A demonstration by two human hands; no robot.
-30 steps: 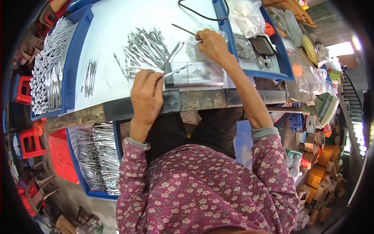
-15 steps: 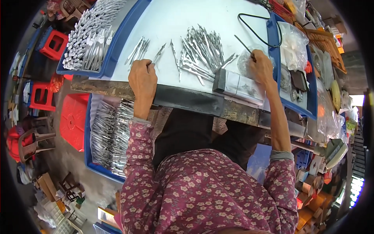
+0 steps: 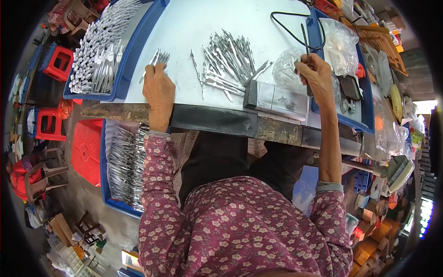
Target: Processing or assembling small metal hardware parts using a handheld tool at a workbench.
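Observation:
My left hand is at the left of the white tabletop, its fingers bent and closed over a small bunch of slender silver metal pieces. The fingertips are partly hidden. Raised over the right side, my right hand grips a thin dark rod that points away from me. A larger heap of slender metal pieces lies mid-table between the hands. Just left of the right hand are a clear plastic bag and a pale, paper-wrapped block with a dark end piece.
A blue tray of stacked white-ended pieces stands at left. Another blue tray of metal pieces sits below the table edge. A blue tray with plastic bags borders the right. A black cable loops at the far right.
My left hand has moved left onto the small bunch, and the single piece beside it is gone from its spot. My right hand has lifted off the plastic bag, the rod turning more upright.

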